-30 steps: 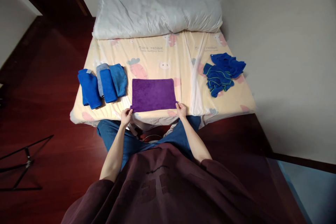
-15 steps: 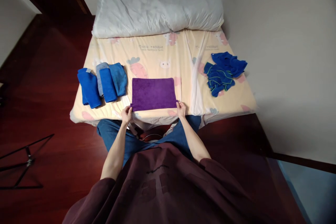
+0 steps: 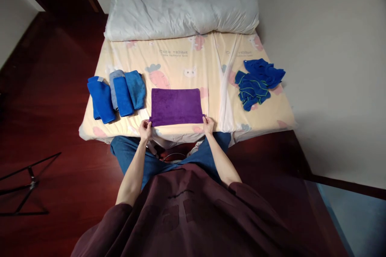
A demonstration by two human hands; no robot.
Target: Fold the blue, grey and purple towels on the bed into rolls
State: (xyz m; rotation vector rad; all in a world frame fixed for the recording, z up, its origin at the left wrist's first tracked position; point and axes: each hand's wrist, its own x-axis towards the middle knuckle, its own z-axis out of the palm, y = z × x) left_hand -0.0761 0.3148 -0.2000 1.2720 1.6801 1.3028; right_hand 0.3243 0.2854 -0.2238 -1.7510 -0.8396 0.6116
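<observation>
A purple towel (image 3: 176,106) lies flat as a rectangle on the bed, its long side toward me. My left hand (image 3: 145,129) pinches its near left corner between thumb and fingers. At the near right corner, my right hand (image 3: 208,125) grips the cloth in the same way. To the left are several folded blue and grey-blue towels, among them a bright blue one (image 3: 101,99) and a duller blue one (image 3: 135,89). Crumpled dark blue cloths, one with green edging (image 3: 252,90), lie in a heap on the right.
The bed has a cream sheet (image 3: 169,54) printed with carrots and rabbits. A thick pale quilt (image 3: 183,4) is piled across the far end. Black stand legs (image 3: 30,184) rest on the dark red floor at left, and a wall (image 3: 325,68) runs along the right.
The view has shifted very slightly. Both hands stay at the purple towel's near corners, and the towel lies as before.
</observation>
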